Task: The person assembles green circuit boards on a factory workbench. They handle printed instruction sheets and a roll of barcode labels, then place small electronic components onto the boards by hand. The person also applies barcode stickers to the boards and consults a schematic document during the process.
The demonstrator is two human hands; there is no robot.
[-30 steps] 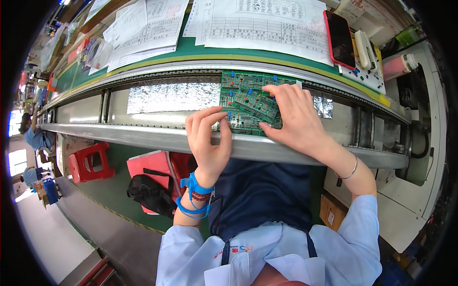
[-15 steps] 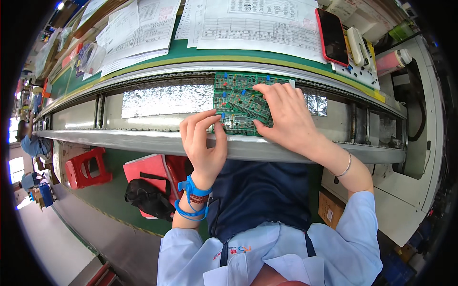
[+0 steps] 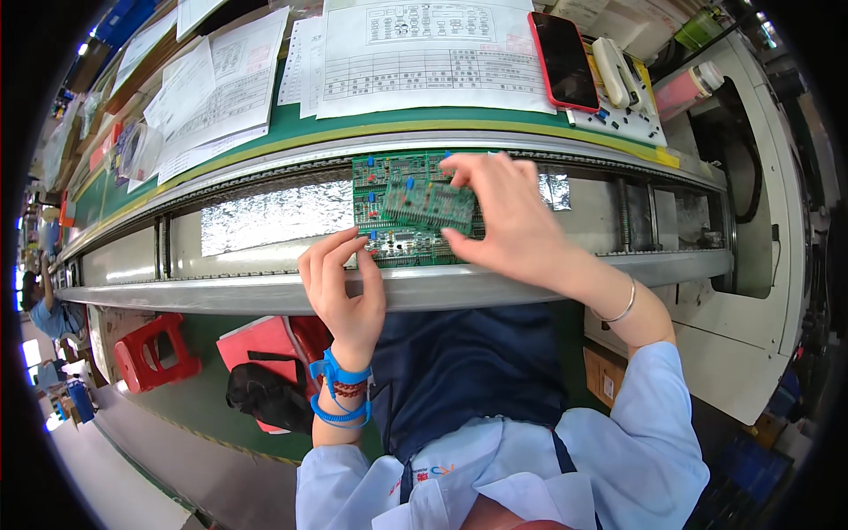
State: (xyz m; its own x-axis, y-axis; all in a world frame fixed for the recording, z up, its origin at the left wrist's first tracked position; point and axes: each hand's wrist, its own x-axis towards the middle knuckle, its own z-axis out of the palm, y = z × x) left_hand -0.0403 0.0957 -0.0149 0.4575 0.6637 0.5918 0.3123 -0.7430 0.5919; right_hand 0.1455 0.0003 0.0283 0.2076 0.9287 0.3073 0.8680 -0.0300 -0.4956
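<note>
A small green circuit board [image 3: 428, 205] is in my right hand [image 3: 517, 212], the thumb at its near side and the bent fingers at its far side. It sits tilted above several green circuit boards [image 3: 402, 240] laid together on the conveyor, which carry blue, red and white parts. My left hand [image 3: 340, 287] is at the left edge of the lower boards. Its fingers are bent and apart, with index finger and thumb tips touching or nearly touching that edge. The right fingers hide the far right of the boards.
Silvery foil sheet [image 3: 274, 216] lies left of the boards between the conveyor's metal rails [image 3: 221, 293]. Beyond are printed papers [image 3: 415, 62], a red-edged phone [image 3: 564, 62] and a white tray [image 3: 632, 124] with small black parts. A red stool [image 3: 157, 353] stands below left.
The small board in my right hand has been raised and turned more level. In the picture, both hands and the conveyor have shifted left.
</note>
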